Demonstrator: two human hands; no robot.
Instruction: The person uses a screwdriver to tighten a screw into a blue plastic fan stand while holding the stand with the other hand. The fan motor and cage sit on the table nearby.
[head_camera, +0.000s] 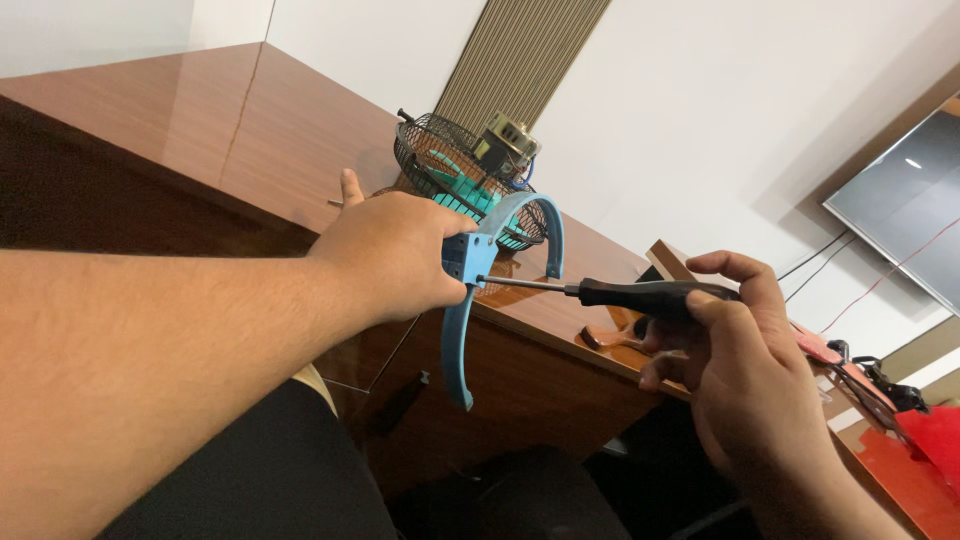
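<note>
Blue curved plastic bracket (470, 290) sits clenched in the left hand (395, 255), its long arc hanging down over the glossy brown wooden worktop (250, 130) edge. The right hand (735, 350) grips a black-handled screwdriver (600, 291), whose shaft runs level leftward, tip touching the bracket's block.

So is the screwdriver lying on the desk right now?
No, the right hand holds the screwdriver in the air, its tip at the blue bracket.

Wire fan cage (455, 170) on wooden desk (250, 130); wall screen (900, 200) beyond.
</note>
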